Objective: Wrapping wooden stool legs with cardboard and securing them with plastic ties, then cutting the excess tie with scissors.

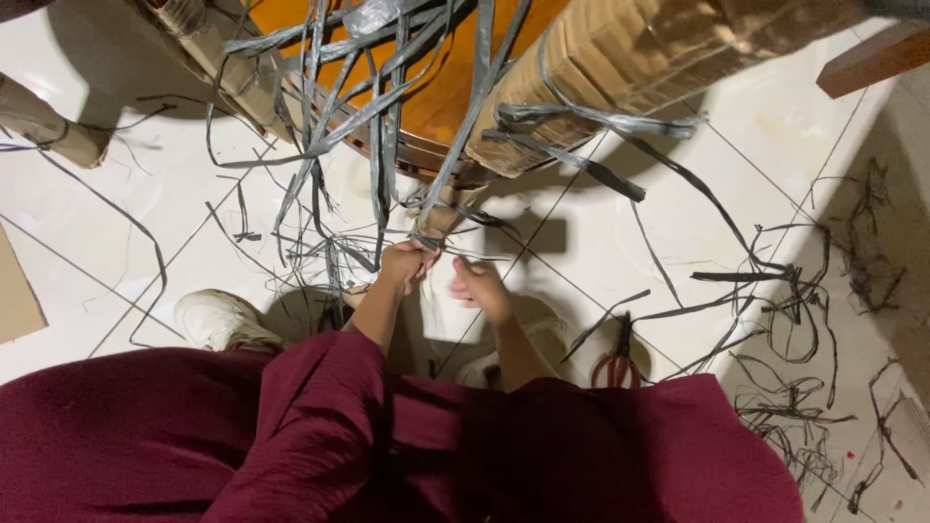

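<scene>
Underfoot, a white tiled floor [620, 232] is littered with grey strips [775, 291] — curled scraps gather thickest at the right. An orange wooden table [436, 97] and a cardboard roll [620, 48] hang over the work, draped in more strips. Red-handled scissors [614, 366] lie near a white shoe [218, 320]. The left hand [407, 263] pinches a bundle of strips [426, 232]; the right hand [480, 288] is curled beside it — its grip I cannot tell.

The cardboard roll [659, 58] runs off the top edge, and the scissors [615, 366] are half hidden by maroon cloth [581, 455]
</scene>
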